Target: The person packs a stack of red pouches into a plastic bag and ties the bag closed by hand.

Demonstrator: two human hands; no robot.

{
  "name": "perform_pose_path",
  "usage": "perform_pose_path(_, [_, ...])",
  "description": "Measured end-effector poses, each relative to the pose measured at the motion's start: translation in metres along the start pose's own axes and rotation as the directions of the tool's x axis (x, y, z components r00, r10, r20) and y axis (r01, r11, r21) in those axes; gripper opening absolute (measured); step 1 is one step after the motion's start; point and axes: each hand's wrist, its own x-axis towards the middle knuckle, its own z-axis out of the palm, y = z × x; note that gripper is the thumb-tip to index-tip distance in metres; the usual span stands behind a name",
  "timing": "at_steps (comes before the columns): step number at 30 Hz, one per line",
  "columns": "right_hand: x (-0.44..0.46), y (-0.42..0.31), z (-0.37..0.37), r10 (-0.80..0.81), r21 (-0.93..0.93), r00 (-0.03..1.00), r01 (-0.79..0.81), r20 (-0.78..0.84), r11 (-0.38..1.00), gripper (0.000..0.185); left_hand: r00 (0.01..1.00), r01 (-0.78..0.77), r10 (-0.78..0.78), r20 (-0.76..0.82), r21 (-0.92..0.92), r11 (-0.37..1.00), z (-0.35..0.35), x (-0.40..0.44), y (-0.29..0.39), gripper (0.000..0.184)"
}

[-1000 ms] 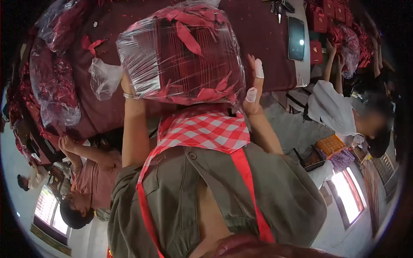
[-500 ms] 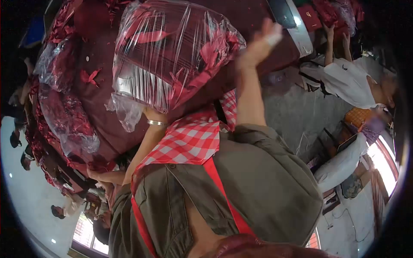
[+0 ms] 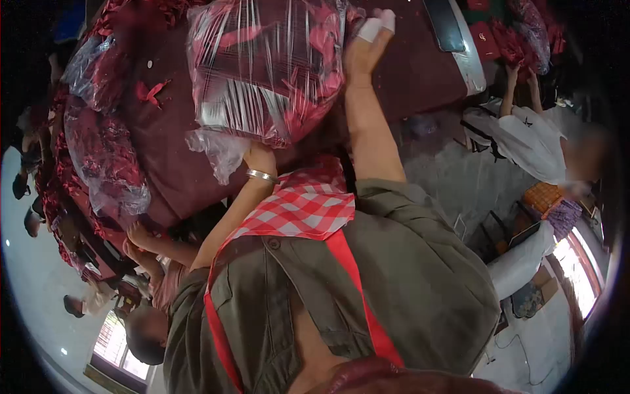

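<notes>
A large bundle of dark red pieces wrapped in clear plastic (image 3: pixel 275 72) sits on the dark red table cover, with red ribbons showing under the film. My left hand (image 3: pixel 258 156) is at its lower edge beside a loose flap of plastic (image 3: pixel 220 152); its fingers are hidden by the bundle. At the bundle's right side is my right hand (image 3: pixel 366 52), with white wraps on two fingertips. Those fingers are stretched out, and nothing shows in the hand.
Plastic bags of red material (image 3: pixel 108 154) line the table's left side, near a loose red ribbon (image 3: pixel 151 93). A phone (image 3: pixel 443 25) lies at the back right. Co-workers are at the left and right, one in a white shirt (image 3: pixel 531 141).
The bundle has turned and moved up in view. My right hand swung out from it, then came back to its right side. The whole view has shifted.
</notes>
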Motion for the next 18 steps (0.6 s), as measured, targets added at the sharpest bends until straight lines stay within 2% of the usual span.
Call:
perform_pose_path(1, [0.013,-0.016,-0.016,0.043,-0.012,0.998,-0.043,-0.052,0.999,0.047,1.0,0.019,-0.019,-0.013,-0.031,0.999,0.019,-0.003,-0.009,0.016])
perform_pose_path(3, [0.032,-0.023,-0.029,0.108,0.076,0.994,-0.106,-0.022,0.991,0.051,0.999,0.038,-0.039,-0.02,-0.048,0.998,0.063,-0.009,-0.029,0.016])
perform_pose_path(4, [0.021,-0.021,-0.018,0.067,0.104,0.998,-0.069,0.022,0.992,0.053,0.999,0.047,-0.048,-0.013,-0.054,0.997,0.082,-0.011,-0.036,0.015])
perform_pose_path(5, [-0.002,-0.017,0.005,-0.062,0.11,0.986,0.045,0.157,0.993,0.054,0.999,0.051,-0.052,-0.004,-0.046,0.998,0.1,-0.014,-0.041,0.015])
perform_pose_path(7, [0.004,-0.016,0.015,-0.129,0.014,0.958,0.13,0.255,0.991,0.056,0.998,0.048,-0.049,0.026,0.019,0.999,0.134,-0.016,-0.058,0.015])
perform_pose_path(8, [0.018,-0.026,0.008,-0.145,-0.072,0.944,0.174,0.296,0.982,0.058,0.996,0.016,-0.028,0.082,0.134,0.991,0.146,-0.016,-0.065,0.015])
perform_pose_path(9, [0.033,-0.043,0.001,-0.183,-0.129,0.903,0.25,0.388,0.96,0.059,0.985,-0.045,-0.016,0.173,0.345,0.937,0.143,-0.012,-0.072,0.013])
perform_pose_path(10, [0.044,-0.064,-0.001,-0.242,-0.161,0.821,0.371,0.517,0.915,0.06,0.962,-0.125,-0.029,0.272,0.531,0.838,0.14,-0.013,-0.074,0.012])
perform_pose_path(11, [0.044,-0.083,0.007,-0.293,-0.151,0.703,0.495,0.648,0.855,0.062,0.969,-0.06,-0.048,0.241,0.42,0.906,0.142,-0.015,-0.061,0.013])
perform_pose_path(12, [0.034,-0.094,0.022,-0.308,-0.123,0.563,0.6,0.767,0.79,0.063,0.983,0.044,-0.082,0.166,0.22,0.974,0.147,-0.018,-0.042,0.013])
perform_pose_path(14, [-0.012,-0.096,0.055,-0.277,-0.061,0.315,0.753,0.908,0.655,0.066,0.985,0.159,-0.156,0.069,-0.052,0.986,0.157,-0.018,-0.01,0.015])
perform_pose_path(16, [-0.033,-0.096,0.066,-0.253,-0.027,0.214,0.81,0.944,0.585,0.069,0.971,0.231,-0.239,-0.011,-0.226,0.946,0.172,-0.013,0.013,0.016])
perform_pose_path(17, [-0.031,-0.095,0.065,-0.23,-0.021,0.18,0.827,0.957,0.562,0.07,0.946,0.292,-0.323,-0.02,-0.376,0.879,0.179,-0.011,0.023,0.017])
perform_pose_path(18, [-0.025,-0.093,0.062,-0.205,-0.027,0.164,0.839,0.965,0.544,0.071,0.836,0.385,-0.543,0.08,-0.791,0.476,0.149,-0.005,0.034,0.02])
